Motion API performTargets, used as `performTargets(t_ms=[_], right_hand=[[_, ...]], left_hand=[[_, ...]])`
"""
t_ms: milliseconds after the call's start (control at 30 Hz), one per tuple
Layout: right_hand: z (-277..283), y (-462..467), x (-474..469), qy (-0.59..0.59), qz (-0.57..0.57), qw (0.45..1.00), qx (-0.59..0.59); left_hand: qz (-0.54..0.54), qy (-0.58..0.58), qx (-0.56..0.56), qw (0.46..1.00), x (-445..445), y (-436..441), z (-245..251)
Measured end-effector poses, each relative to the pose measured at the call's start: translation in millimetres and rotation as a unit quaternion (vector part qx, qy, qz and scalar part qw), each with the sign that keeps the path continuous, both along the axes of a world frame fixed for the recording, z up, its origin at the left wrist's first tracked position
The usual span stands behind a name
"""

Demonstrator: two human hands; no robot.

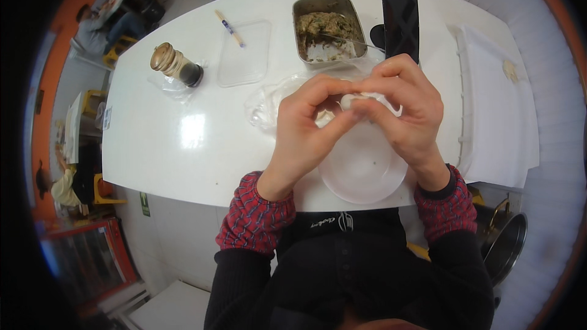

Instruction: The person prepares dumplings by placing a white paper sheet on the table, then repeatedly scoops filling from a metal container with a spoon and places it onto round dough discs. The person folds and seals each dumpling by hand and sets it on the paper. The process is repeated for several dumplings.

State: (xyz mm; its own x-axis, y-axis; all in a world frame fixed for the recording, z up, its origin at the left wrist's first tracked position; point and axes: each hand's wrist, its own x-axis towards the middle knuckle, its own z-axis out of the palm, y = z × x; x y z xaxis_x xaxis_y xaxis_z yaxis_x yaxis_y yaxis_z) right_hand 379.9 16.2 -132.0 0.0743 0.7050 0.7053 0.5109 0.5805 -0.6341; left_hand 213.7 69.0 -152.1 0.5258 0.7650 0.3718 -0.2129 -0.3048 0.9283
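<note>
My left hand (312,123) and my right hand (406,110) meet at the fingertips, pinching a small piece of pale dough (351,101) between them. The fingers partly hide it. Below them a round whitish plastic bowl (364,178) stands at the table's near edge. Behind the hands lies a clear plastic bag (263,107) with something pale in it, partly covered. Further back is a square metal container (298,46) of greenish-brown minced filling, with a thin metal utensil handle resting over its rim.
A black phone (401,23) stands behind my right hand. To the right lies a white tray (500,123) with one small pale piece (510,71). On the left are a jar of dark liquid (176,64), a clear plastic lid (245,62) and a wrapped stick (230,29). People sit far left.
</note>
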Motion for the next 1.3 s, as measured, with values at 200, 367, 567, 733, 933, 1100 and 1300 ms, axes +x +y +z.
performTargets(t_ms=[200,367,567,733,933,1100,1300], right_hand=[[0.9,1.3,1.8,-0.064,0.005,0.998,-0.017],[0.1,-1.8,2.0,0.039,0.001,0.997,-0.074],[-0.4,-9.5,13.8,0.111,-0.001,0.988,-0.108],[6.3,-30.2,29.8,0.045,-0.045,0.990,-0.129],[0.8,-65.2,147.7,0.095,-0.204,0.969,-0.099],[-39.2,-60.5,317.6,0.057,-0.510,0.847,-0.138],[-91.3,-40.2,403.3,-0.007,-0.665,0.726,-0.172]], left_hand=[[-0.011,0.107,0.094,0.990,-4.1,-0.5,4.0],[-0.023,0.058,-0.014,0.998,1.8,-0.1,5.1],[-0.039,-0.021,-0.143,0.989,11.0,-4.7,11.4],[-0.068,0.069,-0.148,0.984,24.4,-8.3,24.5],[-0.035,0.020,-0.077,0.996,21.6,6.2,28.5],[0.099,-0.001,-0.062,0.993,3.0,34.5,4.4],[0.135,0.006,-0.082,0.987,-5.1,47.4,-13.0]])
